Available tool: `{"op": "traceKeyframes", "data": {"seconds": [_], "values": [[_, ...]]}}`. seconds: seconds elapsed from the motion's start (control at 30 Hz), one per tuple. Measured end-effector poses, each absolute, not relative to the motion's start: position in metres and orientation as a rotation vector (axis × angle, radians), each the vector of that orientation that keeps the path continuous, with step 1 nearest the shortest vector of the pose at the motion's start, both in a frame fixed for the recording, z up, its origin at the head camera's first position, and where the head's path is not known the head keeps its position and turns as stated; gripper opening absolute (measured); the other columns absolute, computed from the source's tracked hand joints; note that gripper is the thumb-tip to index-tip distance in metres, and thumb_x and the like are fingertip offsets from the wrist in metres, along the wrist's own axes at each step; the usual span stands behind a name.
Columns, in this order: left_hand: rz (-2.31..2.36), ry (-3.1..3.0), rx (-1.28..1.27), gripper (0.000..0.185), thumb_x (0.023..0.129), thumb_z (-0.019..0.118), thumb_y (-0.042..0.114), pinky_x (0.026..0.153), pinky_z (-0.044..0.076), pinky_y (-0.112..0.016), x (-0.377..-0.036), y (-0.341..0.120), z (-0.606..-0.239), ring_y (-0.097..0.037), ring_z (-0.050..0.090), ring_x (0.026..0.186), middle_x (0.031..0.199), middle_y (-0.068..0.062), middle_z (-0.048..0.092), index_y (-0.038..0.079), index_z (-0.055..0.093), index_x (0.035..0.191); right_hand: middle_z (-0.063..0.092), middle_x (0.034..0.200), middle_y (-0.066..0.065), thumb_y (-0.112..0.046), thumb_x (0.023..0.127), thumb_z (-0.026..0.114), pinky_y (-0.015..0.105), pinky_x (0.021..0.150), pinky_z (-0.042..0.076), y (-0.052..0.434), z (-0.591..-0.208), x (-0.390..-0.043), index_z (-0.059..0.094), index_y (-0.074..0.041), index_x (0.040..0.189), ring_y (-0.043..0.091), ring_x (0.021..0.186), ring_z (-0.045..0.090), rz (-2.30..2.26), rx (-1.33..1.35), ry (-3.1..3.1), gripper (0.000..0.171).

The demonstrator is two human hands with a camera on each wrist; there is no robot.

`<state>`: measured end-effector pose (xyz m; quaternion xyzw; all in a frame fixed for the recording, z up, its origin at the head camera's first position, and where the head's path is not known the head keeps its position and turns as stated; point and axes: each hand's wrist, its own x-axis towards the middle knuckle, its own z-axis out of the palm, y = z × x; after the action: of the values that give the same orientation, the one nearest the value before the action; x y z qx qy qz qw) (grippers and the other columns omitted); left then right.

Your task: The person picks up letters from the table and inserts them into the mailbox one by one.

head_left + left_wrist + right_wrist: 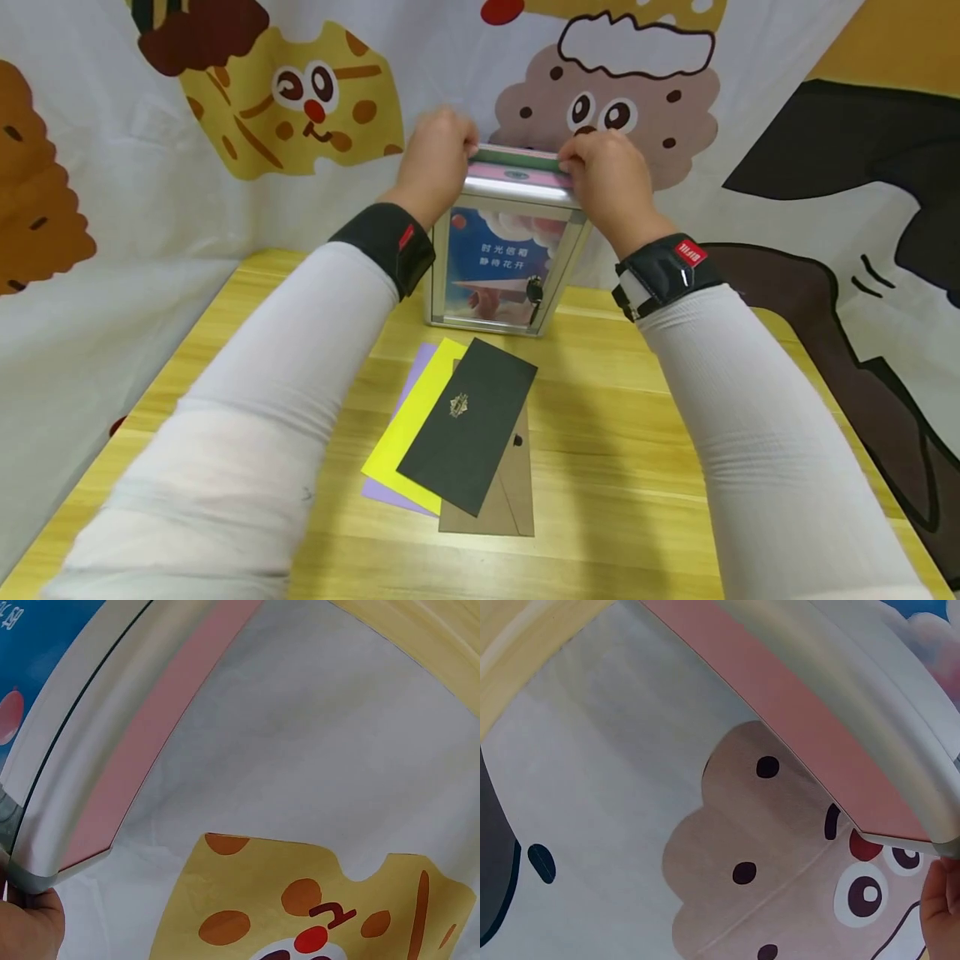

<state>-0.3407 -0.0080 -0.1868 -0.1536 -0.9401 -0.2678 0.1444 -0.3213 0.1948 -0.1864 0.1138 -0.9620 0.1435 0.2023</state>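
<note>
On the table stands an upright box with a silver frame, a blue picture front bearing white characters, and a small lock with keys. Its top is pink, with a flat green strip along it; whether this is a flap or a card, I cannot tell. My left hand has curled fingers at the strip's left end. At its right end my right hand pinches with thumb and fingers. In the left wrist view, part of the left hand shows by a box corner. The right wrist view shows the right hand likewise.
In front of the box lie overlapping envelopes: a dark one with a gold emblem, a yellow one, a purple one and a brown one. A cartoon-printed cloth hangs behind the wooden table.
</note>
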Motion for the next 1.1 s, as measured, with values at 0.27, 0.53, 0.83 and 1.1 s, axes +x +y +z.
{"op": "traceKeyframes", "data": {"seconds": [0.27, 0.53, 0.83, 1.1], "values": [[-0.698, -2.716, -0.467, 0.027, 0.1, 0.044, 0.005, 0.092, 0.04, -0.034, -0.339, -0.008, -0.185, -0.026, 0.048, 0.107, 0.108, -0.015, 0.054, 0.0, 0.068, 0.112, 0.061, 0.118, 0.015, -0.009, 0.1, 0.051, 0.041, 0.098, 0.04, 0.192, -0.179, -0.315, 0.067, -0.002, 0.118, 0.029, 0.109, 0.047, 0.396, 0.323, -2.718, 0.026], [-0.698, -2.751, -0.451, 0.026, 0.101, 0.045, 0.006, 0.094, 0.04, -0.035, -0.332, -0.009, -0.182, -0.027, 0.046, 0.111, 0.11, -0.015, 0.053, 0.0, 0.068, 0.113, 0.06, 0.116, 0.016, -0.008, 0.1, 0.051, 0.042, 0.095, 0.041, 0.19, -0.177, -0.308, 0.068, 0.0, 0.118, 0.03, 0.108, 0.047, 0.358, 0.358, -2.722, 0.026], [-0.9, -2.651, -0.347, 0.029, 0.103, 0.044, 0.011, 0.094, 0.043, -0.031, -0.317, -0.019, -0.182, -0.023, 0.049, 0.109, 0.118, -0.012, 0.057, 0.001, 0.068, 0.115, 0.064, 0.115, 0.017, -0.007, 0.099, 0.052, 0.041, 0.095, 0.041, 0.193, -0.177, -0.297, 0.069, 0.001, 0.114, 0.032, 0.109, 0.05, 0.393, 0.371, -2.602, 0.024], [-1.071, -2.525, -0.282, 0.03, 0.101, 0.05, 0.022, 0.088, 0.045, -0.027, -0.286, -0.045, -0.177, -0.018, 0.052, 0.103, 0.116, -0.009, 0.061, 0.004, 0.068, 0.117, 0.067, 0.107, 0.017, -0.008, 0.098, 0.055, 0.044, 0.092, 0.039, 0.207, -0.182, -0.264, 0.071, 0.001, 0.109, 0.033, 0.104, 0.054, 0.472, 0.402, -2.408, 0.022]]}}
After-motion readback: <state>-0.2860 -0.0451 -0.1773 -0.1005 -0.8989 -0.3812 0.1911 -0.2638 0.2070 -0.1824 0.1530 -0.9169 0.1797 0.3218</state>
